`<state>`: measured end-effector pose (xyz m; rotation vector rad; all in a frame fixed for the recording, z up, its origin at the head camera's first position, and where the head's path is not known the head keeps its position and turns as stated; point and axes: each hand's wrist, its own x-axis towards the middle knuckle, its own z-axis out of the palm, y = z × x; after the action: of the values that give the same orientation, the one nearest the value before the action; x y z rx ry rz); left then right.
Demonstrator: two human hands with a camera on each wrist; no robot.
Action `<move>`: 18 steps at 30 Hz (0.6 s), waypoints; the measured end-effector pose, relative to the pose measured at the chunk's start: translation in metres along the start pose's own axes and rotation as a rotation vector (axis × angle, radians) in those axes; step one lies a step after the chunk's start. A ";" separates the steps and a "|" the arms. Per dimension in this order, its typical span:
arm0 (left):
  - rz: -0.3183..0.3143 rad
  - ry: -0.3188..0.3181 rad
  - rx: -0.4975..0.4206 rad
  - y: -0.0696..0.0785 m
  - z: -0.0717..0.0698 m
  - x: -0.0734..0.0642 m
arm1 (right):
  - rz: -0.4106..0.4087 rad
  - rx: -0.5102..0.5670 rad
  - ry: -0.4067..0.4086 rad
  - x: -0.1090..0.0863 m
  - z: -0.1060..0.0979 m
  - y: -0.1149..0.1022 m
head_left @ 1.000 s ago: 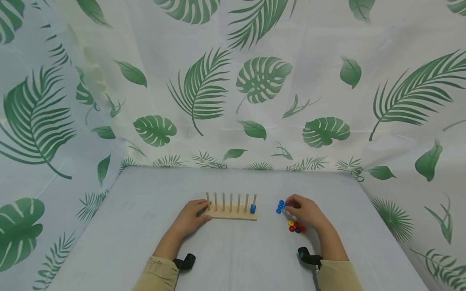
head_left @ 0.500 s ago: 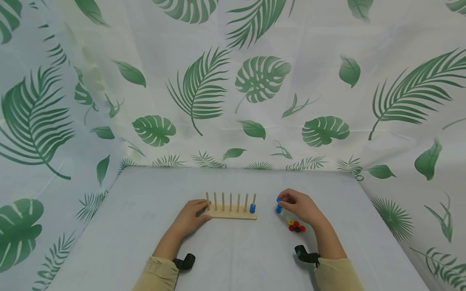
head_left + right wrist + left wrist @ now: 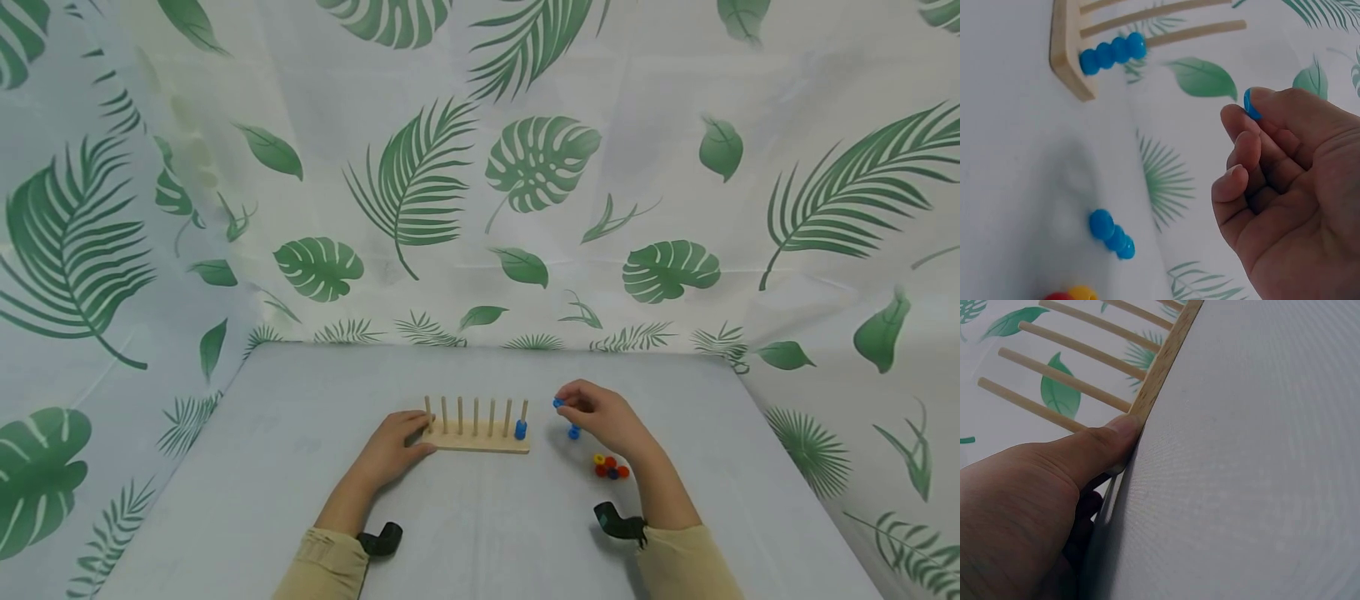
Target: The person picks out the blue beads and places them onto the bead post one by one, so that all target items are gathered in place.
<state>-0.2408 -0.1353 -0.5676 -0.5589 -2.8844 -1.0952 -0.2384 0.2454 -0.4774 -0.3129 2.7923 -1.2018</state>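
Note:
A wooden pegboard (image 3: 480, 445) with a row of upright pegs stands on the table. My left hand (image 3: 392, 448) grips its left end, and in the left wrist view the thumb (image 3: 1124, 427) lies on the base's edge. Several blue beads (image 3: 1105, 55) are stacked on the rightmost peg; the other pegs carry none. To the right of the board, my right hand (image 3: 609, 418) pinches one blue bead (image 3: 1250, 104) between thumb and forefinger, raised above the table. Below that hand, loose blue beads (image 3: 1102, 224) lie on the tabletop, partly hidden by it in the head view.
Nearer me on the right is a cluster of beads: yellow (image 3: 599, 459), red (image 3: 623, 472) and dark blue (image 3: 612, 473). A leaf-patterned cloth (image 3: 442, 308) hangs behind the white table (image 3: 480, 533) and along its sides. Each wrist wears a black camera mount (image 3: 619, 523).
My right hand has picked up a blue bead from the loose ones and carried it up and left toward the pegboard. The left hand keeps its place on the board.

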 end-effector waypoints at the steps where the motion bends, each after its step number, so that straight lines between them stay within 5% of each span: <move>1: 0.000 0.000 -0.001 0.000 0.000 0.000 | -0.006 0.005 -0.002 0.001 0.000 -0.002; 18: -0.003 -0.004 0.004 0.000 -0.001 0.000 | -0.096 0.043 -0.014 0.009 0.011 -0.030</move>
<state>-0.2414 -0.1357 -0.5673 -0.5578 -2.8911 -1.0900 -0.2410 0.2157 -0.4630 -0.4550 2.7643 -1.2729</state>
